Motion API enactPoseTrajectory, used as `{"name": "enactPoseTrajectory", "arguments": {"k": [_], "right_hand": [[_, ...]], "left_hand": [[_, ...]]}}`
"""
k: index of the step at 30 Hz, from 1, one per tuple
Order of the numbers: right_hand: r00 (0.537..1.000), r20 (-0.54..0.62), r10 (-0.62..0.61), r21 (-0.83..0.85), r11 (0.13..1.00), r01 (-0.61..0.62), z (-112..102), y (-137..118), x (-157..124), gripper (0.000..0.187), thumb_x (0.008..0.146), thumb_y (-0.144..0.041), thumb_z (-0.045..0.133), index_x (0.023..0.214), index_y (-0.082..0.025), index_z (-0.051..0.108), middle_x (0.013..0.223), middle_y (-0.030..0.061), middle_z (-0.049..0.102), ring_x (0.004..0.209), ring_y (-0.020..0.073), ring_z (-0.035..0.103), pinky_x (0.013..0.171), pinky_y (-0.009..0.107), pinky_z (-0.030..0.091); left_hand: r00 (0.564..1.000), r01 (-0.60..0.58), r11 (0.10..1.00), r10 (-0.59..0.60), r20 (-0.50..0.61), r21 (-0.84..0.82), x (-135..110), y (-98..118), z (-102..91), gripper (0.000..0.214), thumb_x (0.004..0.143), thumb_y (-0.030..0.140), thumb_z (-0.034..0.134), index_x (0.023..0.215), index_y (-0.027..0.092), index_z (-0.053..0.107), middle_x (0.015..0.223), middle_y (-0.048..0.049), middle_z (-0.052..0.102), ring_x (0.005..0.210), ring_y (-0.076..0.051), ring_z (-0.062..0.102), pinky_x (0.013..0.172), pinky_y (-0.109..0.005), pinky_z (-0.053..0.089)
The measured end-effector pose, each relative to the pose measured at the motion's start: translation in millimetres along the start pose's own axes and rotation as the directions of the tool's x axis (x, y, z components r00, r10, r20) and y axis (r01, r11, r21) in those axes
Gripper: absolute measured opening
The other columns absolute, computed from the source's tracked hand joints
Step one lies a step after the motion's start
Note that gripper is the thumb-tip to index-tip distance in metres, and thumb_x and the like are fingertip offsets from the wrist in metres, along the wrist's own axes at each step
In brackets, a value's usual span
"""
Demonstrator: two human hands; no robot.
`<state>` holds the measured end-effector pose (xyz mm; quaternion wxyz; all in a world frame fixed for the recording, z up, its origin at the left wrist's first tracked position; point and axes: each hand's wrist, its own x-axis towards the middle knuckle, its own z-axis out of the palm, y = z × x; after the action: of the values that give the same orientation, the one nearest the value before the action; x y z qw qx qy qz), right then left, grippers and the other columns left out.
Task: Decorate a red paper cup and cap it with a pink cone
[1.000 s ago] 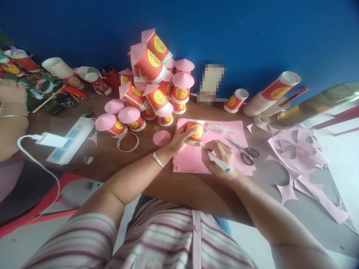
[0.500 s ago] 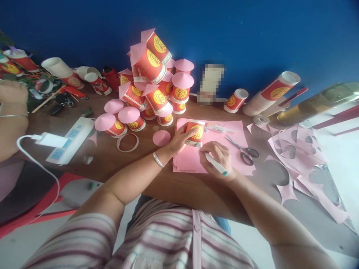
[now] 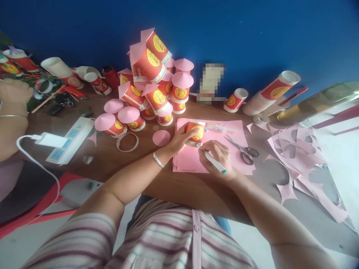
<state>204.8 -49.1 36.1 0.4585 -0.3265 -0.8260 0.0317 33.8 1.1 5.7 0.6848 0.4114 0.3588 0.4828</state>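
My left hand (image 3: 181,139) is closed around a red paper cup (image 3: 196,131) with a yellow round emblem, its thumb lying across the front. A band with coloured drawing runs along the cup's lower edge. In my right hand (image 3: 215,156) is a white marker pen (image 3: 215,163) with a green end, its tip at the cup's lower band. Both hands are over a stack of pink paper (image 3: 193,164). Another marker (image 3: 220,128) lies on that paper behind the cup, and scissors (image 3: 245,152) rest on its right side. A pink paper disc (image 3: 161,138) lies to the left.
Red cups with pink cone tops (image 3: 155,98) are piled at the back left. A tape ring (image 3: 127,142) and a power strip (image 3: 70,141) lie further left, near another person's hand (image 3: 15,93). Pink paper scraps (image 3: 297,149) and a cup stack (image 3: 270,93) are at right.
My right hand and the marker have shifted very slightly at the cup's lower edge. The cup and my left hand look the same.
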Motion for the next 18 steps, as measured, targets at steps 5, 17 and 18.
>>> {"name": "enactPoseTrajectory", "arguments": {"k": [5, 17, 18], "right_hand": [[1.0, -0.014, -0.012, -0.013, 1.0, 0.012, 1.2, 0.3, 0.4, 0.019, 0.09, -0.006, 0.06, 0.09, -0.025, 0.055, 0.07, -0.0028, 0.063, 0.058, 0.0141, 0.057, 0.06, 0.029, 0.049], [1.0, -0.013, -0.022, -0.032, 0.999, 0.021, 3.1, 1.8, -0.2, 0.018, 0.09, -0.008, 0.059, 0.09, -0.025, 0.056, 0.07, -0.0028, 0.063, 0.057, 0.014, 0.057, 0.059, 0.029, 0.048], [1.0, -0.009, -0.024, -0.032, 0.999, 0.023, 2.9, 1.6, 0.2, 0.018, 0.091, -0.008, 0.059, 0.091, -0.025, 0.055, 0.07, -0.0027, 0.063, 0.057, 0.0138, 0.057, 0.059, 0.029, 0.048]], "left_hand": [[1.0, 0.0, 1.0, 0.0, 0.02, 0.011, 0.3, 1.1, 0.9, 0.038, 0.084, 0.048, 0.08, 0.105, 0.018, 0.072, 0.098, -0.0033, 0.07, 0.091, -0.017, 0.063, 0.08, -0.03, 0.051], [0.999, 0.006, 0.998, -0.008, 0.041, 0.055, 0.4, 1.1, -0.7, 0.039, 0.085, 0.051, 0.078, 0.104, 0.018, 0.069, 0.093, -0.0021, 0.066, 0.087, -0.015, 0.06, 0.082, -0.029, 0.048], [0.999, 0.005, 0.998, -0.008, 0.04, 0.061, 0.4, 1.2, -0.8, 0.039, 0.085, 0.051, 0.078, 0.104, 0.018, 0.069, 0.092, -0.0023, 0.066, 0.087, -0.016, 0.06, 0.082, -0.029, 0.048]]}}
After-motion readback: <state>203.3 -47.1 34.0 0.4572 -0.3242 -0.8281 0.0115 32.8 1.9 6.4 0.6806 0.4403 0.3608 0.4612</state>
